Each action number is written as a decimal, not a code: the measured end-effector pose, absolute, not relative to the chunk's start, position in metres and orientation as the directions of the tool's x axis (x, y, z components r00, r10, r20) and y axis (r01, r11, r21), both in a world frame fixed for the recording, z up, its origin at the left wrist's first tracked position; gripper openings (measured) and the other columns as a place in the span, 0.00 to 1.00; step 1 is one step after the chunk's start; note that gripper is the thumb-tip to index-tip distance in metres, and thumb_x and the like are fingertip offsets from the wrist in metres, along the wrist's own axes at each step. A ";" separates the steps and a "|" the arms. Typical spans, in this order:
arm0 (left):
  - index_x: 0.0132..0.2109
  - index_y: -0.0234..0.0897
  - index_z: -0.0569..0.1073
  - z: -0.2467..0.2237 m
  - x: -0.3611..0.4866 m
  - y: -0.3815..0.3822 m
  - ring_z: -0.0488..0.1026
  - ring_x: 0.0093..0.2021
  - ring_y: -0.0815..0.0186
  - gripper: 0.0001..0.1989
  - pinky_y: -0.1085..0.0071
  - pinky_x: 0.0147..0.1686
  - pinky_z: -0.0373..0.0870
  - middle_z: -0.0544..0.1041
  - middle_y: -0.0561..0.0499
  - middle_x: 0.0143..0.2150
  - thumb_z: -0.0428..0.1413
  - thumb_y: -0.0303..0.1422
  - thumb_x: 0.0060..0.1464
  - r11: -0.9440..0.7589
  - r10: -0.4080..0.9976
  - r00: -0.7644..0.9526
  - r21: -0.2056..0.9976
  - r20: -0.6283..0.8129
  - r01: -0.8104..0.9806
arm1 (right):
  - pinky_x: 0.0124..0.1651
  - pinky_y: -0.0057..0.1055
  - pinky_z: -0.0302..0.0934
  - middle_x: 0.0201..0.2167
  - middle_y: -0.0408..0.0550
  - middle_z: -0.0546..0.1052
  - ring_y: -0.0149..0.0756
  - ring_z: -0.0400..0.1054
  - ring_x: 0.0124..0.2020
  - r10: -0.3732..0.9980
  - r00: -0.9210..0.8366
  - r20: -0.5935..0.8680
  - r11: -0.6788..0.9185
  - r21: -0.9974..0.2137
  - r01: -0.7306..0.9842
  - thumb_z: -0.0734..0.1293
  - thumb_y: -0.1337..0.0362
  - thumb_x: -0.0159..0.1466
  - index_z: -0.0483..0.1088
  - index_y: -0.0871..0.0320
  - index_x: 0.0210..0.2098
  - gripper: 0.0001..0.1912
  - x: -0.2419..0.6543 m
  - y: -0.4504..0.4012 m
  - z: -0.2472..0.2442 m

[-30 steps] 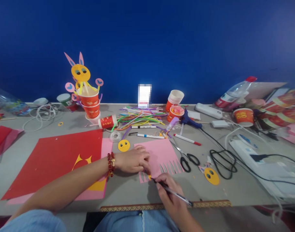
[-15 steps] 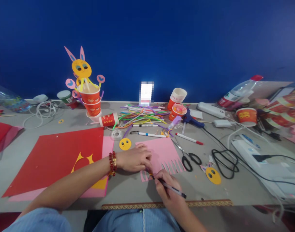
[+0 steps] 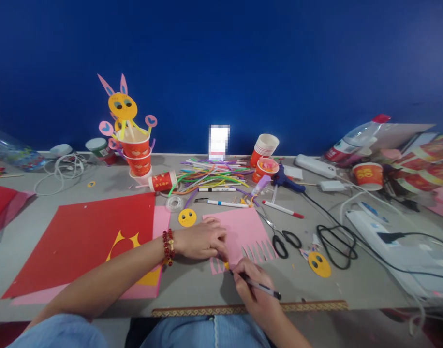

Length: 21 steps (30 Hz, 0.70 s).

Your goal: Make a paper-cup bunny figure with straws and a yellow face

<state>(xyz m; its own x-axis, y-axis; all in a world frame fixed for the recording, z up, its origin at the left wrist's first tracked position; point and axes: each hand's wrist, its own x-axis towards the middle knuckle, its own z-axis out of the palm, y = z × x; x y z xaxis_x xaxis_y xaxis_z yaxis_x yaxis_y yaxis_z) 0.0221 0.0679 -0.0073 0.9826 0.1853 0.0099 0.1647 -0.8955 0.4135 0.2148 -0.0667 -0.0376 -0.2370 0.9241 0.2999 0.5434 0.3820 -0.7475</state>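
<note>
Pink sheet: flat on the desk (image 3: 185, 290) before the person, its near edge cut into slits and narrow points; this pink sheet (image 3: 245, 224) lies partly under the left hand.
Left hand: rests palm down over the sheet's left side, fingers bent, tips down beside a yellow piece; this left hand (image 3: 201, 241) wears a bracelet (image 3: 168, 246) of red beads. Whether its fingers pinch anything, I can't tell from here.
Yellow piece: small, mostly covered, at the sheet's near edge between the two hands; only a sliver of this yellow piece (image 3: 227, 266) shows.
Right hand: fingers closed round a pen (image 3: 263, 286), writing-fashion; the right hand (image 3: 254, 282) sits low by the sheet's near edge.
Pen: tilted, its tip towards the yellow piece; whether they touch is too small to see.
Scissors: black-handled, blades lying towards the sheet's right side, these scissors (image 3: 273, 226).
Yellow face: a round face (image 3: 187, 218) just beyond the left hand, near a tape roll (image 3: 174, 203).
Rabbit face: another, the eared rabbit face (image 3: 319, 264), right of the scissors.
Red sheet: big, spread on the left; the forearm crosses this red sheet (image 3: 87, 222).
Markers: a blue-banded marker (image 3: 228, 203) and a red-capped marker (image 3: 282, 210) lie beyond the pink sheet.
</note>
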 end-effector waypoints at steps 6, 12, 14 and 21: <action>0.48 0.50 0.78 -0.006 0.022 0.067 0.65 0.44 0.61 0.14 0.62 0.53 0.54 0.72 0.51 0.39 0.52 0.29 0.62 -0.896 0.179 0.984 0.415 0.009 0.160 | 0.26 0.26 0.53 0.21 0.38 0.65 0.31 0.61 0.22 0.958 -0.126 0.258 0.287 -0.855 0.433 0.57 0.70 0.63 0.61 0.54 0.28 0.09 0.218 -0.067 -0.046; 0.48 0.53 0.77 0.002 0.021 0.062 0.65 0.41 0.61 0.13 0.62 0.49 0.56 0.71 0.51 0.39 0.51 0.33 0.64 -0.922 0.214 0.977 0.333 0.019 0.196 | 0.26 0.28 0.56 0.27 0.41 0.70 0.33 0.62 0.23 0.995 -0.029 0.095 0.099 -0.936 0.337 0.56 0.62 0.71 0.66 0.53 0.44 0.08 0.228 -0.065 -0.048; 0.48 0.52 0.77 0.005 0.021 0.055 0.66 0.41 0.61 0.12 0.60 0.49 0.56 0.71 0.50 0.38 0.51 0.34 0.64 -0.938 0.224 0.974 0.278 0.028 0.207 | 0.28 0.29 0.57 0.29 0.43 0.71 0.34 0.64 0.25 0.991 -0.079 0.104 0.127 -0.910 0.395 0.57 0.61 0.71 0.67 0.53 0.46 0.10 0.232 -0.064 -0.045; 0.45 0.38 0.75 0.013 0.021 0.017 0.70 0.35 0.60 0.08 0.59 0.46 0.59 0.75 0.49 0.29 0.51 0.32 0.64 -0.940 0.328 0.944 0.092 -0.028 0.329 | 0.28 0.28 0.58 0.28 0.42 0.71 0.32 0.64 0.25 0.990 -0.139 -0.002 0.044 -0.945 0.325 0.60 0.64 0.68 0.65 0.55 0.40 0.04 0.246 -0.043 -0.030</action>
<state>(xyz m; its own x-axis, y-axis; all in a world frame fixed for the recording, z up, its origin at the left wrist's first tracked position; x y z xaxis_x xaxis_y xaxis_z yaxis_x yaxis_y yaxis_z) 0.0213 0.0173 0.0134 0.9444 0.3276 -0.0282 0.3288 -0.9399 0.0923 0.2458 -0.0435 -0.0305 -0.1387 0.9903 -0.0016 0.3252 0.0440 -0.9446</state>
